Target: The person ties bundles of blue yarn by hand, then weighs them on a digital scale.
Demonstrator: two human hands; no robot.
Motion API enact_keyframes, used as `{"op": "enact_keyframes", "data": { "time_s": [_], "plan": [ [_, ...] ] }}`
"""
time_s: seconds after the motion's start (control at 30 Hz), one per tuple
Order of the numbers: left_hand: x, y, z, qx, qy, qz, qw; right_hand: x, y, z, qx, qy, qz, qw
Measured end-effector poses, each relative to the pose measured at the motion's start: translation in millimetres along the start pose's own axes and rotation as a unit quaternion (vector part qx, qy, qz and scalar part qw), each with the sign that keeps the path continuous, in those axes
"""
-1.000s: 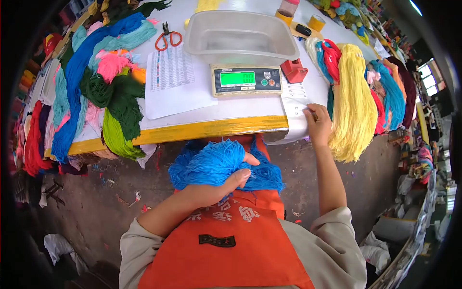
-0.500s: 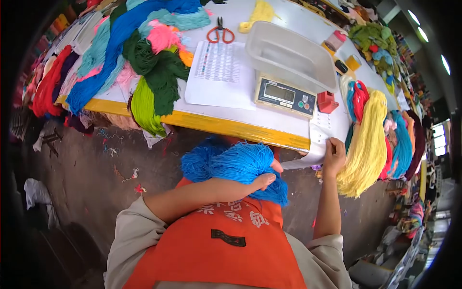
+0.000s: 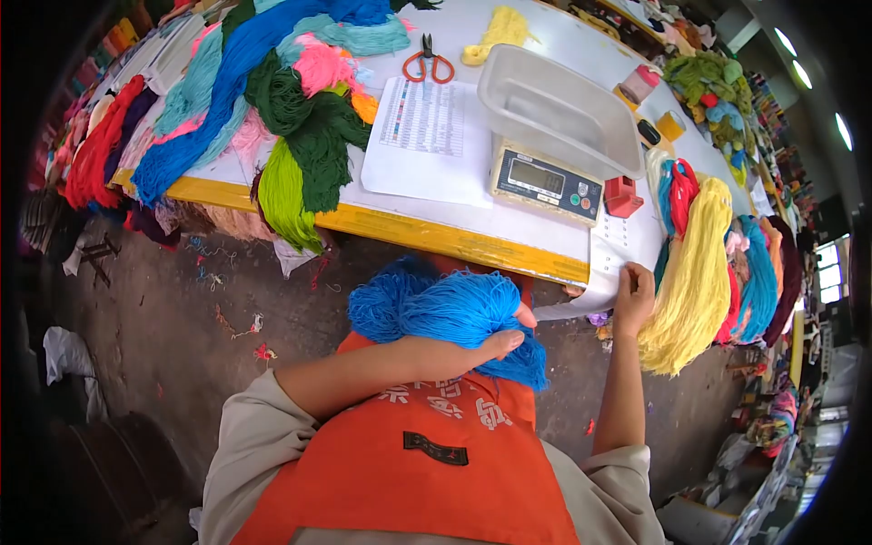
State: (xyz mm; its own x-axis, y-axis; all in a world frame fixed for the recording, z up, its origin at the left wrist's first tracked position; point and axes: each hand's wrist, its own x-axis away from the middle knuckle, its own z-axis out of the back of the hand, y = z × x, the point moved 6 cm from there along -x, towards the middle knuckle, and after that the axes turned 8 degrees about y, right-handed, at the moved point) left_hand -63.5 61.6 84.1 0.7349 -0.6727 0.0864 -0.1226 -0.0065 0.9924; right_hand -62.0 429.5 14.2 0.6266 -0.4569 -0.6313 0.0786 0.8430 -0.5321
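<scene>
A bundle of blue yarn [image 3: 445, 309] lies against the front of my orange apron. My left hand [image 3: 509, 336] is wrapped round its right end, the thumb and a fingertip showing and the other fingers buried in the strands. At the table's front right corner, my right hand [image 3: 638, 289] is closed, its fingers pinched at the edge of a white sheet of labels [image 3: 610, 250] that hangs over the edge. Small printed marks run down that sheet. Just right of this hand, a long pale yellow skein [image 3: 695, 282] hangs down.
A digital scale [image 3: 545, 186] carries a clear plastic tub [image 3: 563, 104]. Beside it are a red block-like holder [image 3: 622, 196], a printed chart [image 3: 422, 136] and red-handled snips [image 3: 428, 64]. Coloured skeins, among them a dark green one [image 3: 318, 145], drape over the yellow table edge [image 3: 409, 232].
The view has shifted slightly, so the table things sit a little further right. Both hands keep nearly the same places, the left still on the blue yarn.
</scene>
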Motion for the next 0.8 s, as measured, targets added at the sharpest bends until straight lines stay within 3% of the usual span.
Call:
{"op": "enact_keyframes", "data": {
  "time_s": [0.8],
  "plan": [
    [-4.7,-25.8,-8.8,0.033,-0.006,0.021,0.999,0.9,1.7,-1.7,-0.013,0.025,-0.001,1.0]
  ]
}}
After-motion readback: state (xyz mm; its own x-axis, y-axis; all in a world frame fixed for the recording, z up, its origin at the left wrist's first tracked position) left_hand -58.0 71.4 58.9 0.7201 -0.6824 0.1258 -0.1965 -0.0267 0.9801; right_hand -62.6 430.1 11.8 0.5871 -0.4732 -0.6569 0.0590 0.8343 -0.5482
